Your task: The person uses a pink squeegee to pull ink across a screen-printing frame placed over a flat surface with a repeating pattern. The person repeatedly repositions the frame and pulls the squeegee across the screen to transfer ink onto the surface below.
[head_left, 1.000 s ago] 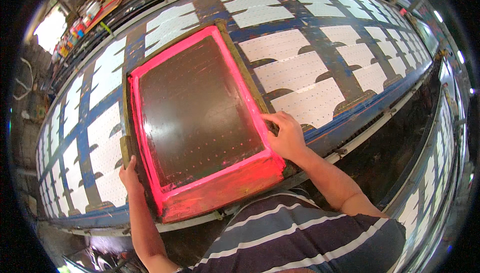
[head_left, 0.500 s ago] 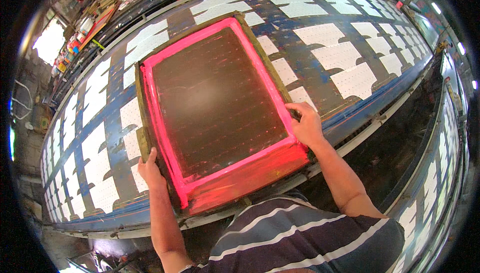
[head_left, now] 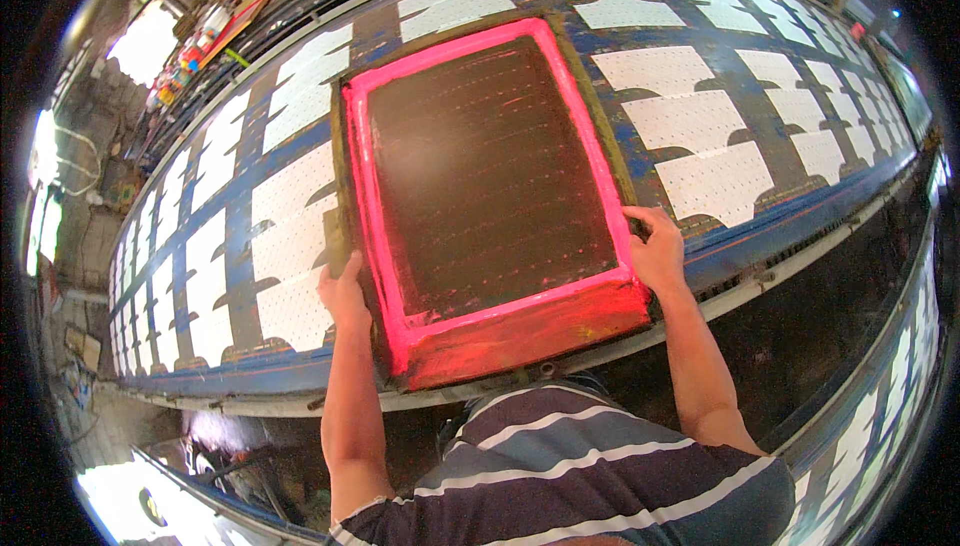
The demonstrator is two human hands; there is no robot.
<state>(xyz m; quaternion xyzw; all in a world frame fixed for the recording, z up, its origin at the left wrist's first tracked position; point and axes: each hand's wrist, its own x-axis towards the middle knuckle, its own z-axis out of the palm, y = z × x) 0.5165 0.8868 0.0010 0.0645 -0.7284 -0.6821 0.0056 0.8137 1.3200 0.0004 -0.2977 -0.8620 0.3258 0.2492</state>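
Observation:
A screen-printing frame [head_left: 520,336] lies over the long table, with a bright pink border around its dark mesh [head_left: 490,166]. My left hand [head_left: 345,294] grips its left side near the front corner, thumb up along the edge. On the opposite side, my right hand [head_left: 657,249] is closed around the right edge, fingers bent over the rim. White cut fabric pieces [head_left: 295,246] with small dots lie flat to the left of the frame, and a similar column of pieces [head_left: 700,181] lies to its right. Whatever is directly beneath the frame is hidden.
The blue-and-brown stained table [head_left: 740,251] stretches far left and right, with rows of white pieces on it. Behind it are shelves with small bottles and tubs [head_left: 190,61]. Another table with white pieces [head_left: 870,426] stands at the lower right.
Both hands have shifted the frame to the right along the table. It now covers pieces that showed beside its right edge, while more of the left column shows.

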